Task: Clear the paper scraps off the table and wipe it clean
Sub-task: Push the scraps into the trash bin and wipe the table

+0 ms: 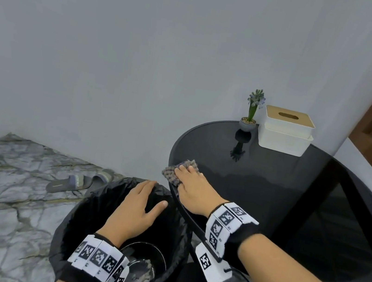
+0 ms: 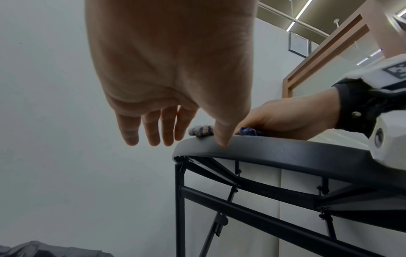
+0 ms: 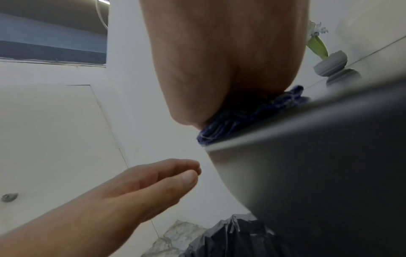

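— Two hands (image 1: 192, 192), two jobs? The counter (image 1: 268, 197) looks scrap-free.
— Right presses the cloth (image 1: 182, 168) flat at its nine-o'clock rim; left hand (image 1: 139, 209), fingers relaxed and empty, hovers over the bin (image 1: 85, 217), probably to catch scraps.

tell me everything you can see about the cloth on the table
The cloth is a small, bumpy-textured rag, grey-brown from the head view, with dark blue folds showing in both wrist views. It lies crumpled at the left edge of the black round table, partly overhanging the rim above the black-lined bin. The right hand presses on it with straight fingers, covering much of it. The left hand hovers open over the bin and does not touch it.
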`<state>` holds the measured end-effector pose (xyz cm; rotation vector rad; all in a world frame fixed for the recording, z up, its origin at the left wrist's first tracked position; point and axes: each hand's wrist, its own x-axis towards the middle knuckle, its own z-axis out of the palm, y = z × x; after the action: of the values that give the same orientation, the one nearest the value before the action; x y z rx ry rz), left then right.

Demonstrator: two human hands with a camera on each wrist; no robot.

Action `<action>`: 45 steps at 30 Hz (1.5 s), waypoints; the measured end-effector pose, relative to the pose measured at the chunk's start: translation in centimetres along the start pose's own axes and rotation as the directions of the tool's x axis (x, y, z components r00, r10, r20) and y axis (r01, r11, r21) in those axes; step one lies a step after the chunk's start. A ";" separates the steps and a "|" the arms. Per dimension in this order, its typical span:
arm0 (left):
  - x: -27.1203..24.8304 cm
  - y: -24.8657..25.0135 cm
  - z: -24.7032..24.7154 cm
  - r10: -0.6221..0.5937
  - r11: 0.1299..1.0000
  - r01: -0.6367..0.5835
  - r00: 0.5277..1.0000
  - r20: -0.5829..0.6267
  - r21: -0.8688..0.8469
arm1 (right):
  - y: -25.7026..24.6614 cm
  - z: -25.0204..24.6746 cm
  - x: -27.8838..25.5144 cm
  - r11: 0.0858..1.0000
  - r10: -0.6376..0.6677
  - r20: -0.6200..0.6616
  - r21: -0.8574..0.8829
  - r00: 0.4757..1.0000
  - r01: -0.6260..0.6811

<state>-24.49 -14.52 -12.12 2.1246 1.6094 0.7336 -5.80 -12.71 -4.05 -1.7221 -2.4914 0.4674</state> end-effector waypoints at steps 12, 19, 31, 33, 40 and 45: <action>-0.4 -0.7 -0.5 -0.026 0.999 0.025 1.000 -0.014 -0.023 | 2.4 -0.2 -7.5 0.998 -0.050 0.036 0.034 0.998 0.049; -0.1 -0.2 -0.1 -0.022 0.999 0.022 1.000 -0.006 -0.034 | 1.7 -1.1 -1.7 0.998 0.063 0.033 -0.006 0.997 -0.063; -0.1 0.4 0.0 -0.011 0.999 0.009 0.999 -0.033 -0.052 | 2.0 0.0 -5.6 0.996 -0.083 0.017 0.043 0.996 0.082; -0.1 0.5 0.0 -0.004 0.998 0.002 1.000 -0.028 -0.059 | 3.0 0.2 -6.6 0.999 -0.039 -0.019 0.025 0.999 0.039; 0.7 2.7 0.2 0.063 0.994 -0.067 0.997 -0.052 -0.083 | 4.9 0.1 -3.9 0.981 0.192 -0.110 0.063 0.975 -0.186; 1.2 3.1 0.9 0.082 0.991 -0.086 0.996 -0.040 -0.104 | 3.7 1.2 -1.2 0.981 0.192 -0.134 -0.002 0.972 -0.194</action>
<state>-21.33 -14.22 -10.79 2.1255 1.4721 0.8680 -2.27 -12.90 -6.10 -1.9428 -2.2541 0.3350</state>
